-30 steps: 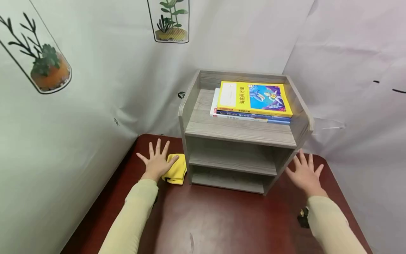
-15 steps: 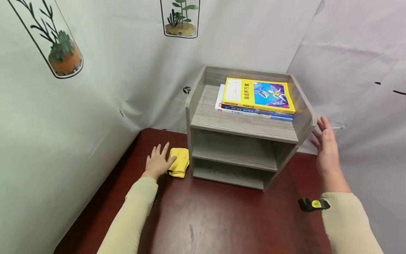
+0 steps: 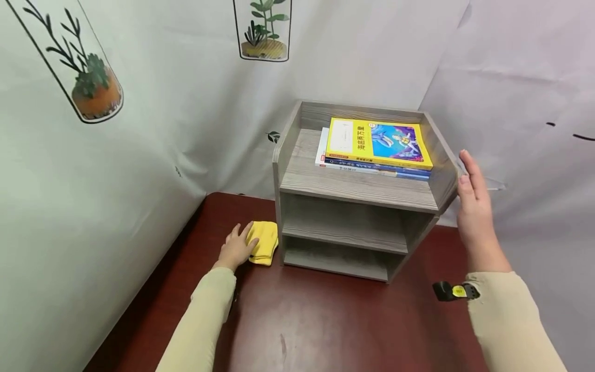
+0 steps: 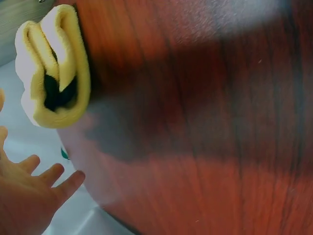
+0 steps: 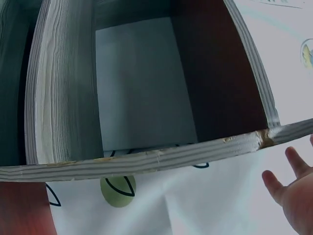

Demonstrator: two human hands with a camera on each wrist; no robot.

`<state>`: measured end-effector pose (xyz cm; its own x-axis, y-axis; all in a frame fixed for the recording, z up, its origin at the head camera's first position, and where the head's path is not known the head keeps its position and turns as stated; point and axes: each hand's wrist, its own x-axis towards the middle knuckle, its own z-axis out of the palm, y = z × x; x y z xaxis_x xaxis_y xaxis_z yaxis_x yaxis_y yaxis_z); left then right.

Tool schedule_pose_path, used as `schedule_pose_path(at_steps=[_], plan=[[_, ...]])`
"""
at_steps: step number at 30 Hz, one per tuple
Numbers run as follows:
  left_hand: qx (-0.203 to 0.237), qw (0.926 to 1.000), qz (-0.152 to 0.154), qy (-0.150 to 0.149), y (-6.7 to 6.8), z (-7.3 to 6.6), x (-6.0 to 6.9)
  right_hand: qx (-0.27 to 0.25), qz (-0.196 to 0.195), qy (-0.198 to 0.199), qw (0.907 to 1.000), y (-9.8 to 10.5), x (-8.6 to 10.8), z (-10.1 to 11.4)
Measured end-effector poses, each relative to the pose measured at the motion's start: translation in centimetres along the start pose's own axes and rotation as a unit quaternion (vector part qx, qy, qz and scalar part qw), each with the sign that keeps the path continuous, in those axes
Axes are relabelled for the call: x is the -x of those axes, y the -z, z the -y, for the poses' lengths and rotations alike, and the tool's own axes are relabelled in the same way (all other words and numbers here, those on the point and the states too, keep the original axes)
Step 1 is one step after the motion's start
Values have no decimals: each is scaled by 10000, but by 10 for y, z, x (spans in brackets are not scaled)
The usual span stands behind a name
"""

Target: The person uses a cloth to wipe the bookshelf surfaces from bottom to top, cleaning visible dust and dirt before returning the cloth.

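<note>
– Where's the folded yellow cloth point(image 3: 264, 240)?

– On the desk point(image 3: 348, 325), at the foot of the grey wood-grain shelf unit point(image 3: 341, 187), on its left. I can't tell whether the two touch.

– How would it handle?

– Light and soft, I'd judge. The left-wrist view shows a thick, plush fold with something dark inside, so pinching the top layer alone could open it. Better to grip all the layers together across a folded edge.

– And the left hand point(image 3: 235, 249)?

– Right beside it, fingers apart, clamped on nothing. From the head view the thumb overlaps the cloth's edge, but the left-wrist view shows a gap.

– What about the shelf unit?

– Stiff boards, and probably the heavy piece here. I'd take both side panels, low down, and keep it level: the yellow paperback point(image 3: 378, 142) and the books point(image 3: 353, 166) under it look loose, and glossy covers may slide.

– The right hand point(image 3: 475, 212)?

– Raised by the right side panel point(image 3: 439, 157), fingers somewhat apart, gripping nothing. Contact I can't tell.

– Anything farther out?

– Pale wall covering point(image 3: 362, 57) behind, with potted-plant prints point(image 3: 265, 47).
</note>
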<state>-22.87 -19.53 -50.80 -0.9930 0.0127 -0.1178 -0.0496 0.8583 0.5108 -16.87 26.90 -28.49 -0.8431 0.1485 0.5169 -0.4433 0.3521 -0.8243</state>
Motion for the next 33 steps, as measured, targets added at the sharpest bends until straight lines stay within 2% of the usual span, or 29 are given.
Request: schedule_pose_path(at_steps=[2,5,9,12,14,16,18,20,23,26,29,33], plan=[[216,9996,112,164,-3,6,2,264,62,-16,9996,-3,1,-3],[470,9981,135,380,-5,11,1,276,100,185,9994,-7,-2,-6],[749,9950,161,635,-5,14,-5,81,133,501,9986,-10,-5,-7],[1113,9904,269,770,-9,14,-11,-12,136,618,9980,-9,-7,-7],[1526,9835,391,895,-13,12,-16,23,172,628,9979,-7,-8,-8],[2027,9729,448,1022,-16,10,-21,24,198,632,9978,-5,-8,-8],[2414,9639,468,1017,-20,7,-23,25,193,613,9979,-4,-8,-9],[2586,9599,389,1005,-23,5,-23,-8,196,591,9981,-4,-7,-9],[2582,9616,260,892,-27,2,-22,-143,201,624,9977,-5,-5,-10],[2432,9669,151,761,-31,-3,-22,-381,214,724,9964,-6,-6,-12],[2027,9776,20,559,-34,-8,-26,-540,229,849,9947,-5,-7,-13],[1074,9928,-434,319,-40,-14,-31,-662,253,981,9927,-5,-10,-15]])
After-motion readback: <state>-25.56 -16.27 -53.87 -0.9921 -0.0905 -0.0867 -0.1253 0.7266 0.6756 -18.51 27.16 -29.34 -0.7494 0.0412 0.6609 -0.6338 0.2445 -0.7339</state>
